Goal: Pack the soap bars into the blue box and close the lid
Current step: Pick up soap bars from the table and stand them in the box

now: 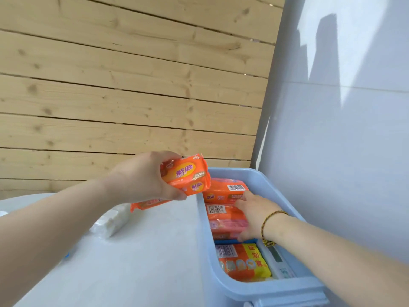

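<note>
The blue box stands open at the right of the white table, its pale lid upright behind it. Several orange-wrapped soap bars lie packed inside, with an orange and yellow pack at the near end. My left hand grips one orange soap bar just left of the box's far rim, above the table. My right hand reaches into the box, fingers spread flat on the packed bars. Another orange bar lies on the table under my left hand.
A white wrapped packet lies on the white table left of the box. A wooden plank wall stands behind the table. A white item with green print sits along the box's right inner wall.
</note>
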A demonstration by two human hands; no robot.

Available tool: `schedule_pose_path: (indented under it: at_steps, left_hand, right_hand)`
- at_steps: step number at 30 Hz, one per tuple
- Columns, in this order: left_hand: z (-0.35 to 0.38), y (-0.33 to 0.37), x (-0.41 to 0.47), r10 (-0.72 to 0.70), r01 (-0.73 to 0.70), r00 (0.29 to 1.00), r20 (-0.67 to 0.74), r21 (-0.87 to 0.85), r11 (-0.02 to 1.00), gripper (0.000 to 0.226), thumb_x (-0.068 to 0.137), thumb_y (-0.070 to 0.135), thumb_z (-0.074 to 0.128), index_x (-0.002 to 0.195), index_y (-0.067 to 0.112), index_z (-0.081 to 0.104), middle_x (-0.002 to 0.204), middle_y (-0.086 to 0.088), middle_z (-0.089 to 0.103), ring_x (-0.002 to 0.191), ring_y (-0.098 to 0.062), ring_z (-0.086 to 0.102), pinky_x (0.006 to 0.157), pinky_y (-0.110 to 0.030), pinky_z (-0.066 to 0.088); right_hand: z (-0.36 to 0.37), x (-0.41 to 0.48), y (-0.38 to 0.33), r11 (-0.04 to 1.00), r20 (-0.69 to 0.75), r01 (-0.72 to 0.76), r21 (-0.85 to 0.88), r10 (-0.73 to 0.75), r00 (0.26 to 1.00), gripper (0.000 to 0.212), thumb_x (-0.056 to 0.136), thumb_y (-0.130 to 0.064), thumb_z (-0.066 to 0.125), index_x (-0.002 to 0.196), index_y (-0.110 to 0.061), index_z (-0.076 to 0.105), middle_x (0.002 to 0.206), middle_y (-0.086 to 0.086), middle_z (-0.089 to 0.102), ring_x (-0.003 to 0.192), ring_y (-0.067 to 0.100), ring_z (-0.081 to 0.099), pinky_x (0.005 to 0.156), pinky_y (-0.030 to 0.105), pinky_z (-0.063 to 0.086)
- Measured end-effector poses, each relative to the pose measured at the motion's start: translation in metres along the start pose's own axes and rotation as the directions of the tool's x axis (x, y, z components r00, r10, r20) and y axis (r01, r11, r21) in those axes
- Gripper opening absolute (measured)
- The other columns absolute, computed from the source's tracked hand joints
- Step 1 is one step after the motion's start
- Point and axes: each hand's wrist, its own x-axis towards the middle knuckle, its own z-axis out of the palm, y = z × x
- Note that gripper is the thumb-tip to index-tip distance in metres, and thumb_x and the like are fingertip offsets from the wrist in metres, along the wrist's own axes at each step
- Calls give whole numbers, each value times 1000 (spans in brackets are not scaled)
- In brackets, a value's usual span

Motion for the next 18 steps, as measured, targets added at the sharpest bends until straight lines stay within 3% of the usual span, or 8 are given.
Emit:
schedule_pose_path:
  at_steps: [5,7,9,11,12,13,15,18]
  left_hand:
    - [12,34,21,111,-110,994,10,-42,993,76,51,48,77,119,35,46,86,19,50,82,-9,54,68,-24,44]
    - [17,49,30,159,-157,987,36,-51,986,78,52,47,77,121,34,44,92,16,50,83,-9,53,66,-23,43]
    - [26,64,39,212,-208,975,70,-54,977,79,54,45,78,123,32,43,96,14,50,86,-9,52,67,-23,43]
    - [39,77,46,258,-253,961,103,-55,966,78,56,44,78,124,31,42,101,11,54,86,-9,51,62,-20,41]
    - [46,81,49,273,-268,953,133,-59,962,78,57,43,77,125,30,41,106,9,57,86,-9,50,60,-17,40]
    - [54,84,50,275,-269,946,171,-60,961,77,58,43,77,125,30,41,110,7,58,86,-9,51,60,-16,40]
    - [71,86,52,247,-248,939,239,-24,968,75,59,45,75,125,28,41,116,5,59,90,-13,53,68,-22,44]
    - [89,78,53,180,-220,934,307,103,970,71,59,50,72,120,29,45,117,6,61,101,-17,57,76,-27,42]
  right_hand:
    - [-8,2,1,997,99,-1,78,-6,995,78,70,-40,73,134,-18,33,131,3,47,113,23,54,93,34,48]
    - [-13,-1,12,929,154,-52,367,-6,988,64,73,-28,71,128,-20,39,109,-4,57,92,12,60,80,25,50]
    - [-19,-6,30,772,-18,-57,633,88,996,38,79,-9,60,114,-17,51,86,-6,58,70,5,57,67,22,50]
    - [-19,-3,50,733,-390,-41,679,408,826,27,79,4,51,101,-8,61,98,6,63,91,20,60,76,28,45]
    - [-19,-1,56,700,-474,-53,712,535,699,26,79,7,48,97,-6,62,106,13,62,103,28,56,82,30,42]
    - [-17,0,59,642,-452,-69,764,608,653,27,80,8,46,98,-5,61,112,16,61,109,30,53,85,31,41]
    - [-12,6,59,527,-256,-117,842,580,773,29,86,1,43,112,-4,53,122,19,56,111,31,53,87,30,42]
    - [-3,10,55,611,-135,-172,773,423,896,34,92,-8,40,126,-8,43,131,16,51,115,28,52,93,30,40]
